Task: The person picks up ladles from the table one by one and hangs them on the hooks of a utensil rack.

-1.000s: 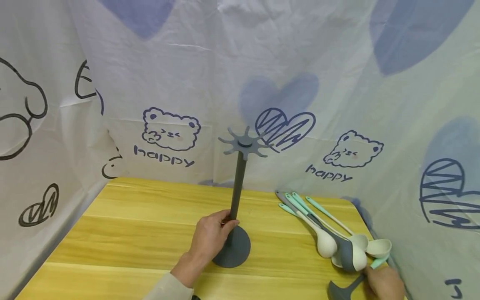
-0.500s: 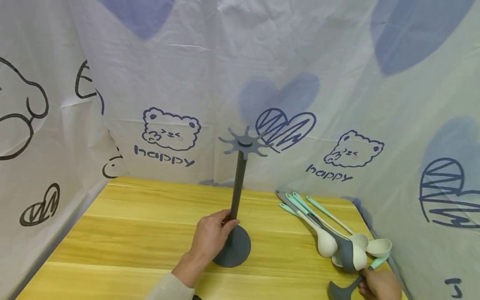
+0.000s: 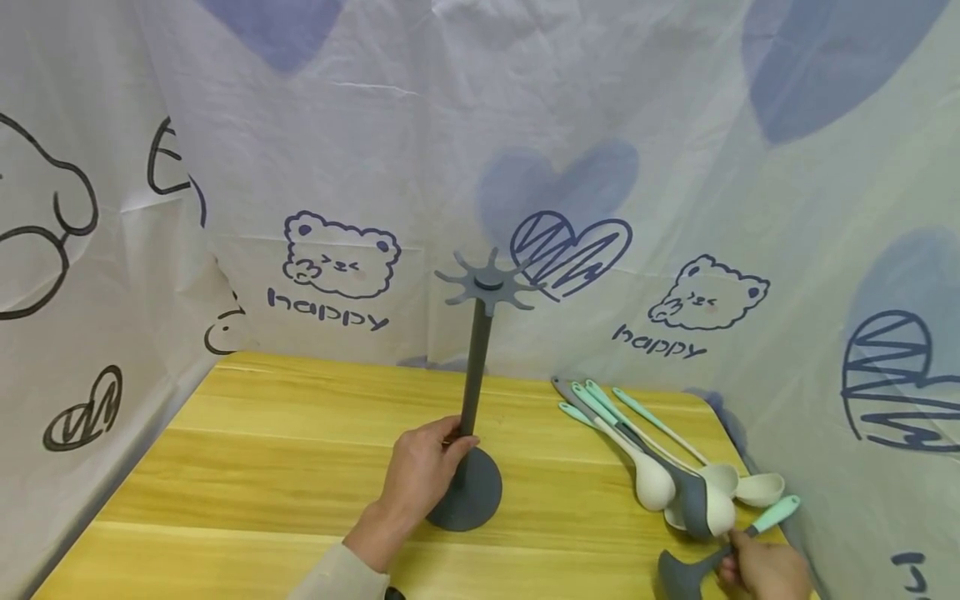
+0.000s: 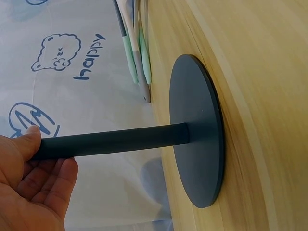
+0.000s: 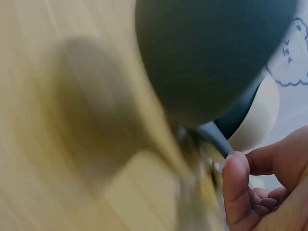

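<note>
A dark grey utensil stand with a round base and a star-shaped hook top stands upright on the wooden table. My left hand grips its pole, thumb on one side and fingers on the other, as the left wrist view also shows. At the table's right front, my right hand pinches the shaft of a dark grey ladle with a mint handle end. The ladle's bowl looms large and partly cropped in the right wrist view.
Beside the right hand lies a bunch of cream and grey spoons and ladles with mint handles, heads toward me. A printed cloth hangs behind the table and along its sides.
The ladle's mint handle end has swung up and shows more beyond my right hand, now apart from the pile. My left hand keeps its grip on the stand's pole.
</note>
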Motion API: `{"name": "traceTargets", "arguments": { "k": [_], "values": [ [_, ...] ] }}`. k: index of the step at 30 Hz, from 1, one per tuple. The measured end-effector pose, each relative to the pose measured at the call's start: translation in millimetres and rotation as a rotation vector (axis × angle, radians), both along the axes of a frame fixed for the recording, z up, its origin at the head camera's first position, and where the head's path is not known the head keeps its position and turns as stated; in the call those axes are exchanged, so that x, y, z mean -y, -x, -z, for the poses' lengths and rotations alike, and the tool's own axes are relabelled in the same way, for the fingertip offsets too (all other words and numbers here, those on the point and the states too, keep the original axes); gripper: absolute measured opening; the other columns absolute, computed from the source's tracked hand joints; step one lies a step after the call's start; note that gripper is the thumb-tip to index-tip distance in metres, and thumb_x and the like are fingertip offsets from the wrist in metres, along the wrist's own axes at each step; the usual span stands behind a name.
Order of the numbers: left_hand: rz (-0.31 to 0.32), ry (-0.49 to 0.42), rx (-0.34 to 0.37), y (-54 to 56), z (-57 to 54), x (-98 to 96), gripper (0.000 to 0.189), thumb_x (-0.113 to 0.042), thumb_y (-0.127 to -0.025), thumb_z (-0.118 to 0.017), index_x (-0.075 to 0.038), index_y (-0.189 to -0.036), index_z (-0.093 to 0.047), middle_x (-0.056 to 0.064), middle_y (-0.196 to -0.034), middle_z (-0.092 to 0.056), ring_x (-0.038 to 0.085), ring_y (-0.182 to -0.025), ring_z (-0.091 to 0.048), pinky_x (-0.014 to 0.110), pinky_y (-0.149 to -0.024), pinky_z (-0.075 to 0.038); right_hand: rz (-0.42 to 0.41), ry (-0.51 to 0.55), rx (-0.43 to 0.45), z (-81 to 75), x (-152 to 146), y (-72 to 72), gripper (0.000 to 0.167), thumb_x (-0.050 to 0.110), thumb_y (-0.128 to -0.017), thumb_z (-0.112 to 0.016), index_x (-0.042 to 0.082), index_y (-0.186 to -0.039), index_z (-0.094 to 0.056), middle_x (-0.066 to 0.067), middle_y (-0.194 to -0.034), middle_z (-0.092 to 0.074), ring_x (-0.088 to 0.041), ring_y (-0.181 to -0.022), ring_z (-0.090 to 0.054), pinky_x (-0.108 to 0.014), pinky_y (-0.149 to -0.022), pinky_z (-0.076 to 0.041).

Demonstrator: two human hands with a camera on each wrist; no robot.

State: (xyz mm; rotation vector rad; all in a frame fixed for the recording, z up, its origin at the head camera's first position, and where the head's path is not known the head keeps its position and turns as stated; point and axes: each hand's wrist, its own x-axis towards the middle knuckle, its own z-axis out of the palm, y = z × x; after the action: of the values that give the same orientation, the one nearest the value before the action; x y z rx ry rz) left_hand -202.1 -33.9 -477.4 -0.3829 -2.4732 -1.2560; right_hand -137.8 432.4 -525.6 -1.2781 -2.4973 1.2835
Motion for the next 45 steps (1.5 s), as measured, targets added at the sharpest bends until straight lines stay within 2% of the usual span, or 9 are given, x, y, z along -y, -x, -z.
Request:
{"name": "traceTargets", "arguments": {
  "k": [3,8,10,13,17,24,28,35,45],
  "values": [
    [-0.003,0.001,-0.003,0.2,-0.2,0.3,0.017,-0.029,-0.098,-0.076,-0.016,-0.108,-0.079,-0.002,-0.094,-0.079,0.013,-0.083,-0.076,0.026,-0.068,-0.061,-0.02,-0.06,-0.025,-8.7,4.4,-2.3,0.048,0.034,-0.103,-0.059,0.0,-0.071,-0.072,0.001,-0.05,-0.066,-0.015,-0.048,-0.068,-0.039,-0.077,-0.053],
    [-0.004,0.002,0.003,-0.1,-1.3,0.2,0.017,-0.029,-0.098,-0.076,-0.015,-0.108,-0.079,-0.001,-0.094,-0.079,0.014,-0.084,-0.077,0.027,-0.068,-0.061,-0.045,-0.125,-0.043,-24.1,12.1,-5.9,0.048,0.035,-0.105,-0.056,-0.011,-0.1,-0.067,-0.001,-0.054,-0.068,-0.017,-0.051,-0.07,-0.062,-0.108,-0.036],
    [0.0,0.001,0.008,-0.3,-1.7,0.1,0.018,-0.029,-0.098,-0.076,-0.015,-0.109,-0.08,-0.001,-0.095,-0.079,0.015,-0.085,-0.077,0.028,-0.069,-0.062,-0.046,-0.146,-0.086,-30.0,17.8,-7.9,0.05,0.035,-0.104,-0.057,-0.014,-0.109,-0.064,0.0,-0.054,-0.068,-0.015,-0.049,-0.069,-0.055,-0.103,-0.041],
    [0.006,0.001,0.014,0.1,-2.0,0.4,0.018,-0.029,-0.098,-0.076,-0.016,-0.11,-0.08,0.0,-0.097,-0.08,0.017,-0.087,-0.078,0.03,-0.071,-0.063,-0.049,-0.173,-0.173,-40.7,31.7,-10.3,0.05,0.034,-0.104,-0.058,-0.015,-0.114,-0.066,0.002,-0.053,-0.068,-0.011,-0.046,-0.068,-0.028,-0.081,-0.052],
    [0.016,-0.011,0.015,0.9,-1.9,0.8,0.017,-0.025,-0.098,-0.077,-0.015,-0.111,-0.08,0.0,-0.098,-0.08,0.018,-0.089,-0.079,0.032,-0.073,-0.064,-0.064,-0.196,-0.241,-59.3,57.7,-7.7,0.049,0.035,-0.107,-0.058,-0.013,-0.113,-0.069,0.002,-0.057,-0.069,-0.01,-0.046,-0.067,-0.016,-0.051,-0.045],
    [0.034,-0.022,0.054,1.7,-3.9,1.6,0.016,-0.024,-0.097,-0.077,-0.016,-0.111,-0.08,-0.001,-0.099,-0.079,0.018,-0.091,-0.078,0.033,-0.075,-0.064,-0.168,-0.32,-0.393,-81.3,117.2,2.8,0.039,0.034,-0.107,-0.062,-0.003,-0.112,-0.074,-0.008,-0.075,-0.076,-0.01,-0.054,-0.067,-0.021,-0.054,-0.048],
    [0.037,-0.033,0.098,3.0,-6.1,2.3,0.017,-0.025,-0.097,-0.078,-0.017,-0.112,-0.08,-0.003,-0.097,-0.079,0.016,-0.091,-0.077,0.033,-0.076,-0.064,-0.26,-0.313,-0.51,-88.2,152.7,9.4,0.031,0.029,-0.106,-0.067,0.0,-0.111,-0.074,-0.012,-0.084,-0.077,-0.01,-0.058,-0.069,-0.022,-0.052,-0.054],
    [0.041,-0.04,0.147,5.3,-10.9,4.7,0.019,-0.026,-0.097,-0.078,-0.017,-0.113,-0.079,-0.004,-0.099,-0.079,0.016,-0.095,-0.077,0.034,-0.08,-0.064,-0.431,-0.338,-0.693,-100.3,209.7,13.5,0.011,0.017,-0.101,-0.074,0.007,-0.1,-0.075,-0.004,-0.076,-0.074,-0.016,-0.064,-0.073,-0.018,-0.054,-0.056],
    [0.072,-0.103,0.123,6.9,-19.3,7.3,0.022,-0.025,-0.098,-0.078,-0.018,-0.118,-0.079,-0.005,-0.103,-0.08,0.017,-0.097,-0.078,0.036,-0.082,-0.064,-0.61,-0.382,-0.984,-119.0,263.4,4.9,0.006,0.01,-0.094,-0.08,0.01,-0.093,-0.074,0.005,-0.07,-0.071,-0.004,-0.058,-0.067,-0.014,-0.052,-0.053]
  ]
}}
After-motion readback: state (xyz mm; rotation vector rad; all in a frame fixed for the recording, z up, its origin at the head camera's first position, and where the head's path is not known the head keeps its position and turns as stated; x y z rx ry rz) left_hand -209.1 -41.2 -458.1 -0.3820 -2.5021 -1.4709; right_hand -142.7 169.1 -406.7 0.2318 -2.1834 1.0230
